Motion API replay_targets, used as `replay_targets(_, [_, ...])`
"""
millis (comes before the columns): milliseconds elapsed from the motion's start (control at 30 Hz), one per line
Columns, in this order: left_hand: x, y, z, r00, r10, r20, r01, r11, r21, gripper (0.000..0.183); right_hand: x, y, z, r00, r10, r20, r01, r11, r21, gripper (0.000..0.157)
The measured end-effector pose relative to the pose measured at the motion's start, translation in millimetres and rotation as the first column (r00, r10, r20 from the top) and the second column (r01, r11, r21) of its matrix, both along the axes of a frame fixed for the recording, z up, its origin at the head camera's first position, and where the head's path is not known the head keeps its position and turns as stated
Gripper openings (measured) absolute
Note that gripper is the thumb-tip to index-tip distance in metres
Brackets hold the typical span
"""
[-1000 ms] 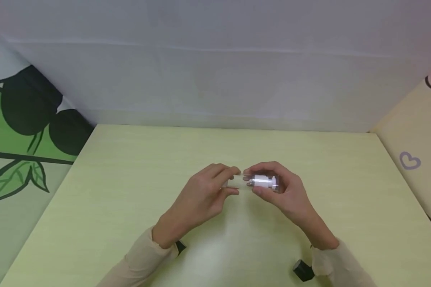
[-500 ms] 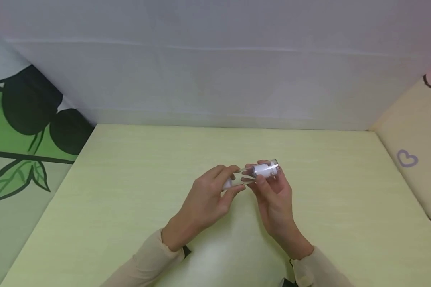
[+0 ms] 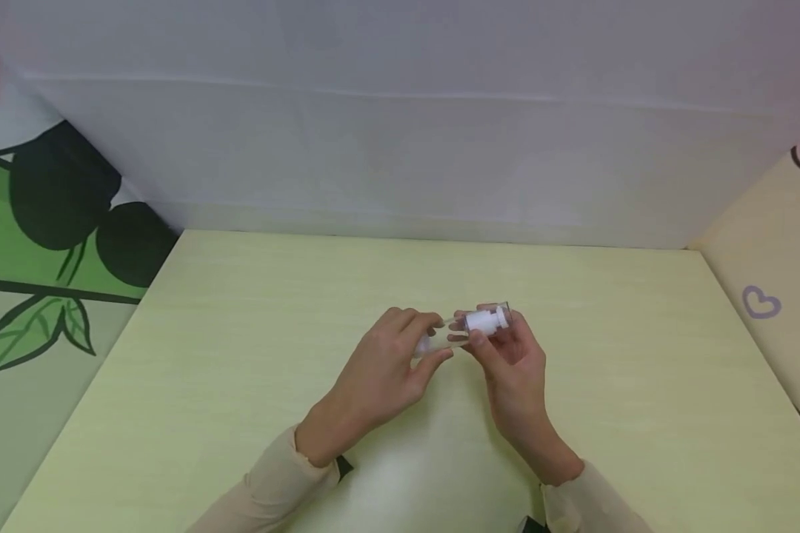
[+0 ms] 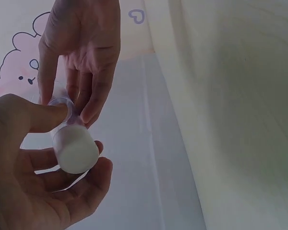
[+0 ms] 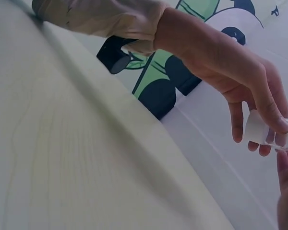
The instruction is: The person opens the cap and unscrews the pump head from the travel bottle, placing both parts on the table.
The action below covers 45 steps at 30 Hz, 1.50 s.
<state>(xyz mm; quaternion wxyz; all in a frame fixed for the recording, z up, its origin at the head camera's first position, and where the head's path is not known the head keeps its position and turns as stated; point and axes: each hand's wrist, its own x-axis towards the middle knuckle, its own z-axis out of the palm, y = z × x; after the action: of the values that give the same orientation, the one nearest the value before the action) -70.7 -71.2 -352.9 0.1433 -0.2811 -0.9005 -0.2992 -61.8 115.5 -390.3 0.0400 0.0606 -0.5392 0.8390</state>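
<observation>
A clear cylindrical pump bottle [image 3: 448, 337] is held lying nearly level above the table, its right end slightly raised. At its right end, a white pump collar [image 3: 484, 322] shows through a clear cap. My left hand [image 3: 376, 363] pinches the left end between thumb and fingers. The white bottom piece [image 4: 77, 151] there faces the left wrist camera. My right hand [image 3: 516, 377] grips the pump end, thumb on the near side and fingers behind. In the right wrist view the white bottom piece [image 5: 254, 127] shows between the left fingers; the pump end is cut off.
Beneath both hands spreads a pale yellow-green table [image 3: 240, 311]. A grey-white cloth wall [image 3: 400, 163] stands along its back edge. Side panels carry a dark fruit drawing [image 3: 60, 192] at left and a purple heart [image 3: 761, 302] at right. Small black blocks [image 3: 344, 468] sit by the sleeves.
My right hand has turned its palm upward and shifted left, its thumb now lying along the near side. The bottle's right end has risen slightly. My left hand has barely moved.
</observation>
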Motion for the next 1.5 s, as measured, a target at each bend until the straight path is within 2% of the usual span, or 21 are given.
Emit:
replay_targets(100, [-1.3, 0, 0.2, 1.0, -0.014, 0.015, 0.014, 1.0, -0.022, 0.031, 0.4, 3, -1.8, 1.0, -0.006, -0.015, 0.007, 0.997, 0.079, 0.028])
replay_targets(233, [-2.7, 1, -1.4, 0.999, -0.037, 0.021, 0.038, 0.998, -0.051, 0.034, 0.2, 8, -4.3, 0.997, 0.007, -0.075, 0.004, 0.988, 0.153, 0.031])
replay_targets(500, [-2.6, 5, -7.0, 0.998, -0.061, 0.019, 0.062, 0.995, -0.077, 0.036, -0.9, 17, -8.5, 0.982, 0.047, -0.183, -0.008, 0.978, 0.206, 0.034])
replay_targets(833, [-3.2, 12, -13.6, 0.998, -0.027, 0.054, 0.033, 0.994, -0.104, 0.035, -6.8, 37, -6.2, 0.986, 0.033, -0.161, 0.014, 0.959, 0.282, 0.037])
replay_targets(1100, [-2.1, 8, -23.8, 0.997, 0.013, 0.081, -0.004, 0.993, -0.115, 0.036, -17.7, 54, -8.8, 0.969, 0.04, -0.245, 0.028, 0.963, 0.268, 0.04])
replay_targets(1267, [0.6, 2, -28.6, 0.996, 0.023, 0.086, -0.013, 0.994, -0.108, 0.035, -22.3, 58, -13.0, 0.965, 0.047, -0.257, 0.032, 0.955, 0.293, 0.041])
replay_targets(1367, [2.7, -1, -30.7, 0.996, 0.021, 0.087, -0.012, 0.995, -0.103, 0.036, -25.5, 61, -17.0, 0.969, 0.041, -0.244, 0.046, 0.94, 0.339, 0.041])
replay_targets(1500, [4.8, -3, -32.8, 0.997, 0.006, 0.071, 0.002, 0.994, -0.107, 0.037, -32.0, 66, -22.7, 0.974, 0.01, -0.228, 0.098, 0.883, 0.459, 0.037])
